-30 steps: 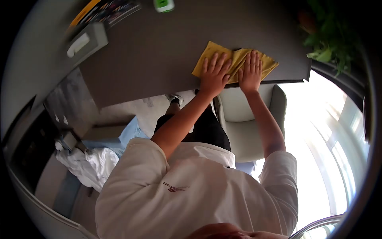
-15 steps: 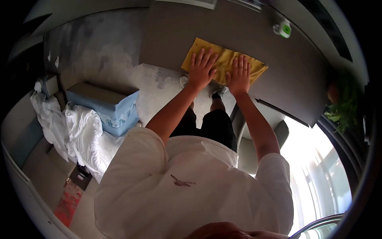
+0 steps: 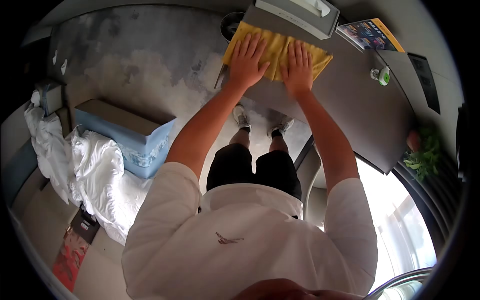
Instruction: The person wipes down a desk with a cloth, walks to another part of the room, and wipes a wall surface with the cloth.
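Desk, brown, over grey floor. Cloth, yellow, one: laid out at the desk's left edge, near its front corner, close to the tissue box. Left hand: palm down on cloth, fingers spread. Right hand: likewise, fingers nearly together, thumb apart. Progress: seemingly under way; portions done and left, cannot tell. Lettering: booklet, tissue box, shirt; none securely legible.

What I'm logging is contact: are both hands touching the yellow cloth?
Touching: the head view shows the left hand and right hand flat on the yellow cloth.
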Demonstrator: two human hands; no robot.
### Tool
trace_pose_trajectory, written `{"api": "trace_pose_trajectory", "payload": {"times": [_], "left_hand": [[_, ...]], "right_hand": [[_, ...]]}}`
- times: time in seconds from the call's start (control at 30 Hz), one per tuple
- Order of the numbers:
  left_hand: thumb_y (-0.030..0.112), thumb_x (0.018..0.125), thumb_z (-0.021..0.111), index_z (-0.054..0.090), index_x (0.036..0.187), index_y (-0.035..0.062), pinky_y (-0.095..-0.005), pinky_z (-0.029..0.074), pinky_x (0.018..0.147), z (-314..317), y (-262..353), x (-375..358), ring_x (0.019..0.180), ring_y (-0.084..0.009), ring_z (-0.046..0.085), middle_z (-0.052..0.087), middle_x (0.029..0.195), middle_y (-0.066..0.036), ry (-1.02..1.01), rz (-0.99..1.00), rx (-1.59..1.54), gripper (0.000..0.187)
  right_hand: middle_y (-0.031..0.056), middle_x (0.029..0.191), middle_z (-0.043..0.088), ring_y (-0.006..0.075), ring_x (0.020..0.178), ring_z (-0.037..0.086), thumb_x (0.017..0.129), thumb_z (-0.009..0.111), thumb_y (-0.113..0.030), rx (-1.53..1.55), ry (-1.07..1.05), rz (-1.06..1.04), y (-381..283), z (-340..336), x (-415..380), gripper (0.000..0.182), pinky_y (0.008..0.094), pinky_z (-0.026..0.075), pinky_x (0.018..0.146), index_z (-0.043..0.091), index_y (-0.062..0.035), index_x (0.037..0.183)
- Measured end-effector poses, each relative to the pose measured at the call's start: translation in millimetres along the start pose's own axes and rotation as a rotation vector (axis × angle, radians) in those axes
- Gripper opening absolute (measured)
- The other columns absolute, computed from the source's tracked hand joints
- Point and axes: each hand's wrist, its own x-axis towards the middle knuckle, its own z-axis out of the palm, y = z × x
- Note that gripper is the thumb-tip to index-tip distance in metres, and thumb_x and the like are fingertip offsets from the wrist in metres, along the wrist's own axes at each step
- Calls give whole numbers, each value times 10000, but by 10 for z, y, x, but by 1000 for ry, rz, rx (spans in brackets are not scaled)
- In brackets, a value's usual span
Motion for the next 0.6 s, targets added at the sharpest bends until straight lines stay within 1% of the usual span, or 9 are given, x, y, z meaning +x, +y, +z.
{"api": "trace_pose_trajectory", "payload": {"times": [0.07,0.17,0.23,0.3,0.33,0.47,0.6], "left_hand": [[454,946,574,366,1535,189,-499,181,1210,108,-40,165,1500,-291,219,293,1612,-79,62,25,9,679],[462,949,570,374,1533,188,-491,177,1214,157,-132,332,1503,-280,213,288,1615,-76,52,69,33,674],[463,949,570,376,1531,180,-496,173,1214,140,-130,256,1504,-286,210,283,1617,-79,30,57,12,675],[462,950,571,369,1534,171,-505,165,1213,79,-95,183,1505,-297,202,276,1618,-86,-2,53,4,682],[460,950,571,361,1537,166,-511,158,1213,34,-37,36,1506,-305,196,271,1620,-92,-24,52,6,689],[465,945,575,329,1548,144,-536,142,1208,-113,213,-573,1509,-336,174,246,1625,-119,-118,95,-17,726],[480,936,581,315,1553,133,-552,135,1203,-23,615,-871,1510,-351,164,219,1633,-131,-165,41,-4,756]], "right_hand": [[131,1643,194,305,1522,160,1002,431,-434,19,65,32,42,55,184,680,466,136,1228,266,-87,1563],[129,1642,199,306,1521,159,1005,426,-437,36,127,54,59,125,345,678,463,137,1229,266,-87,1563],[129,1642,197,307,1521,158,1006,423,-439,76,144,51,54,106,230,680,461,135,1230,261,-86,1564],[126,1645,189,300,1522,155,1005,422,-437,12,53,46,51,82,-67,684,458,131,1233,249,-90,1568],[124,1647,184,296,1523,154,1005,422,-437,-21,16,40,57,62,-220,686,457,129,1234,244,-91,1570],[117,1652,168,277,1526,148,1000,432,-425,18,-83,25,66,-105,-979,695,453,122,1238,223,-99,1577],[104,1655,162,268,1528,138,994,448,-437,58,-134,56,223,-145,-1492,708,453,118,1241,218,-111,1580]]}}
